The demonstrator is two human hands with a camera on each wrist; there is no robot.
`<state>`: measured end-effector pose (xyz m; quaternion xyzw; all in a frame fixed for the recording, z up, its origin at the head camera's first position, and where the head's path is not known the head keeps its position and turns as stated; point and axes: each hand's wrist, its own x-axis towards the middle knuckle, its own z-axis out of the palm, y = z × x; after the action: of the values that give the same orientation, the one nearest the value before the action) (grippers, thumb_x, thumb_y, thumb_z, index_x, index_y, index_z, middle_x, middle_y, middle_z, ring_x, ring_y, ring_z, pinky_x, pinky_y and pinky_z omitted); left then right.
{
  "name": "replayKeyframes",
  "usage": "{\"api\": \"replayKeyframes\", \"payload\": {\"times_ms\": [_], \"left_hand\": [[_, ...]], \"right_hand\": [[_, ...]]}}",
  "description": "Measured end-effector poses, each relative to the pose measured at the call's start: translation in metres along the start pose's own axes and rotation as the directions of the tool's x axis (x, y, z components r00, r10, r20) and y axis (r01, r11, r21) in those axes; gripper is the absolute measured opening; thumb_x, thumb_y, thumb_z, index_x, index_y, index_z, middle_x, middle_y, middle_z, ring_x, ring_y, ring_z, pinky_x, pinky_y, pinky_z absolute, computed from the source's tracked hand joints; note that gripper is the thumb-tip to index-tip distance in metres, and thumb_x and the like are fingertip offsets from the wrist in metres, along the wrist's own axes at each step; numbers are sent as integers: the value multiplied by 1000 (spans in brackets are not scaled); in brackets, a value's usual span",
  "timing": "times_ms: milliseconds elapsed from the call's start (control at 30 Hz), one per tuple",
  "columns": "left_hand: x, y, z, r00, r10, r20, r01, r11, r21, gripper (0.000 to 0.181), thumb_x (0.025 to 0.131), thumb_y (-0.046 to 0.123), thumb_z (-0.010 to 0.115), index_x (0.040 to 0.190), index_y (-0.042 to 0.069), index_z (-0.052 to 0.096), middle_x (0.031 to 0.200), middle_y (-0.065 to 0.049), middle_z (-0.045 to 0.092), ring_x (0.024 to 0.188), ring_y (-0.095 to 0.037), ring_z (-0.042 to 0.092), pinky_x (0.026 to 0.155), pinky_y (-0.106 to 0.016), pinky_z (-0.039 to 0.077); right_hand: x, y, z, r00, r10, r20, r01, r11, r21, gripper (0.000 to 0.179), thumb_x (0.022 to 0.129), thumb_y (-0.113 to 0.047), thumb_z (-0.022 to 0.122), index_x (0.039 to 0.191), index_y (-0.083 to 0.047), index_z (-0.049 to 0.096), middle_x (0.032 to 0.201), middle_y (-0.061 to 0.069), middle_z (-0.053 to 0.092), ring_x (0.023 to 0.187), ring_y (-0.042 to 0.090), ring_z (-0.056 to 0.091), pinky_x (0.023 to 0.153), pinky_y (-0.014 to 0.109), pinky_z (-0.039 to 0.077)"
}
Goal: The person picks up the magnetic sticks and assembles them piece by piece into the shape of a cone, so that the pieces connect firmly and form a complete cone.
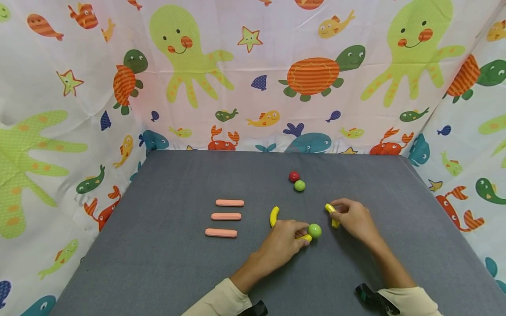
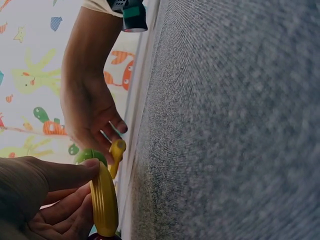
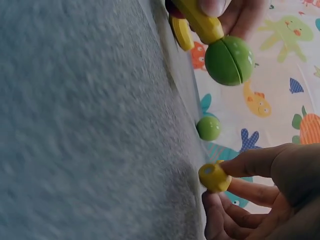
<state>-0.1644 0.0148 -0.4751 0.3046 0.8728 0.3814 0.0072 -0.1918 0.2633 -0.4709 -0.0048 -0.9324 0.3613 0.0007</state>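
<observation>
My left hand (image 1: 281, 239) holds a yellow toy banana (image 2: 105, 205) between thumb and fingers. Just past its tip sits a larger-looking green ball (image 1: 314, 231) with a groove; in the right wrist view the banana's end meets the ball (image 3: 230, 60), though I cannot tell if they truly touch. To the right, my right hand (image 1: 354, 218) pinches a second toy banana (image 3: 215, 177), its blunt end showing a small hole. A third banana (image 1: 274, 215) lies behind the left hand, partly covered by it.
Three pink toy sausages, the far one (image 1: 229, 202), the middle one (image 1: 226, 216) and the near one (image 1: 220, 233), lie in a column at left. A red ball (image 1: 294, 176) and another green ball (image 1: 299, 185) sit farther back. A printed curtain (image 1: 253, 101) surrounds the grey table (image 1: 158, 272).
</observation>
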Motion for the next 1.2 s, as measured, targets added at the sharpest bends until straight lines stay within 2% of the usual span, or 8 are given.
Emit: {"api": "replayKeyframes", "payload": {"times_ms": [200, 367, 933, 1200], "left_hand": [[0, -1, 0, 1000, -4, 15, 4, 1000, 11, 33, 88, 10, 88, 119, 6, 79, 99, 2, 76, 83, 5, 63, 74, -11, 51], [0, -1, 0, 999, -11, 37, 9, 999, 41, 31, 87, 11, 88, 116, 8, 80, 93, 4, 73, 78, 6, 58, 70, -11, 48], [1, 1, -1, 996, 12, 88, -23, 992, 128, 22, 89, 13, 86, 109, 11, 79, 79, 9, 60, 68, 1, 48, 59, -14, 40], [2, -2, 3, 994, 22, 103, -34, 992, 123, 19, 91, 10, 84, 109, 10, 80, 84, 7, 65, 72, 2, 51, 64, -14, 43]], "right_hand": [[-5, -4, 5, 992, 62, 107, -79, 984, 162, 39, 100, -15, 72, 135, 2, 66, 107, 17, 73, 81, 17, 68, 66, 31, 60], [-9, -8, 7, 988, 86, 130, -115, 966, 232, 43, 101, -18, 71, 139, 2, 64, 109, 16, 73, 84, 18, 70, 70, 32, 62], [-16, -17, 17, 991, 54, 124, -85, 962, 260, 42, 100, -18, 74, 134, 4, 65, 105, 17, 73, 80, 21, 72, 70, 32, 62], [-17, -17, 19, 990, 57, 126, -89, 960, 266, 41, 100, -16, 73, 135, 3, 65, 99, 15, 72, 79, 21, 71, 70, 32, 62]]}}
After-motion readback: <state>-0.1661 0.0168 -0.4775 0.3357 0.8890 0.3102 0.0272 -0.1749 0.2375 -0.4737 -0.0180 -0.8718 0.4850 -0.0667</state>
